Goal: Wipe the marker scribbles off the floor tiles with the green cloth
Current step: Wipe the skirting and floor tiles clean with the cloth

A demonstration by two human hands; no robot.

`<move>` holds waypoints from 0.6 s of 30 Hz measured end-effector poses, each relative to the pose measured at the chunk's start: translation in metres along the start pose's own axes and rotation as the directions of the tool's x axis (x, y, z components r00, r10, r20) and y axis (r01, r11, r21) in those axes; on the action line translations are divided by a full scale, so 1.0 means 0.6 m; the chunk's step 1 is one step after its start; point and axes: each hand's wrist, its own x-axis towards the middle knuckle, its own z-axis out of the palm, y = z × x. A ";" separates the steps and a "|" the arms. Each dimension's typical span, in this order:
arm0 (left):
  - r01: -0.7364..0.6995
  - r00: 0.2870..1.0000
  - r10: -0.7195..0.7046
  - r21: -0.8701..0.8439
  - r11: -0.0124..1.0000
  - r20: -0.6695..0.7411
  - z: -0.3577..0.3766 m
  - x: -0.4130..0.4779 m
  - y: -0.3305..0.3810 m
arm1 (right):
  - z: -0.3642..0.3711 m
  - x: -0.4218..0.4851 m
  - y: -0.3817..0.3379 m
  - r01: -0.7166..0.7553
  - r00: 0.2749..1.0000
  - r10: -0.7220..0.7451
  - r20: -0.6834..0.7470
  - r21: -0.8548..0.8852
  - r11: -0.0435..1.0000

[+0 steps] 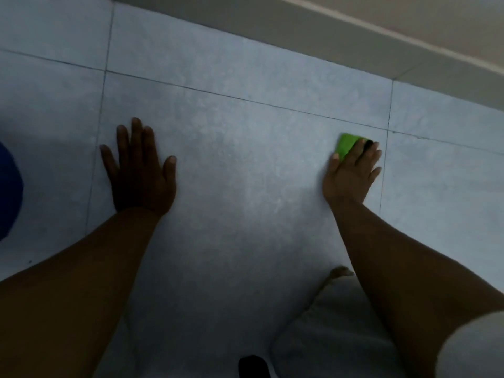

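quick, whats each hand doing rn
Left hand: open, flat on the floor tile, holding nothing.
Right hand: open, pressing the green cloth onto the tile.

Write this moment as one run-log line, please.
right hand: presses small bright green cloth on grey floor tile | left hand: flat on tile

Your left hand [137,170] lies flat on the floor tiles [245,165] at the middle left of the frame, fingers spread. Your right hand [351,173] lies flat at the middle right, well apart from the left, pressing the cloth [346,144] onto the same tile. The cloth protrudes beyond your fingertips, just left of a grout line [384,165]. The skirting board [300,31] runs across the upper right. A rounded object [8,192] sits at the left edge. Your knee [335,323] occupies the lower right.
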 end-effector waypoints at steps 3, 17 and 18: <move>-0.009 1.000 0.009 -0.015 1.000 -0.005 -0.002 0.005 0.001 | 0.011 -0.015 -0.090 0.143 0.989 -0.144 -0.024 -0.030 0.989; -0.002 1.000 0.001 -0.281 0.960 -0.004 -0.044 0.030 0.113 | -0.013 -0.138 -0.111 0.566 0.822 -0.562 -0.089 0.021 0.824; -0.052 0.998 0.060 -0.363 0.930 0.011 -0.045 0.025 0.132 | -0.018 -0.142 -0.106 0.473 0.876 -0.466 -0.127 0.038 0.880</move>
